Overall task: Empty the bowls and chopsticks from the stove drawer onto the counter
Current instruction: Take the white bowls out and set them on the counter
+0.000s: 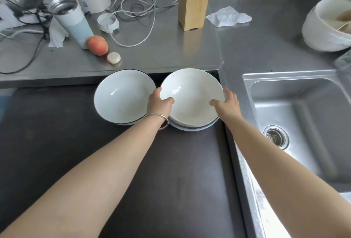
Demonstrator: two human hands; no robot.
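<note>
Left hand [159,103] and right hand [228,103] gripping opposite rims of top cream bowl [191,97], empty, stacked on others; black-rimmed bowl [121,97] alongside, empty.

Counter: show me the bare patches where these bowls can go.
Bare steel lies between the wooden box, the tissue and the sink, and on the counter in front of the box, right of the cable. The left end is crowded: bottle, peach, wires.
</note>
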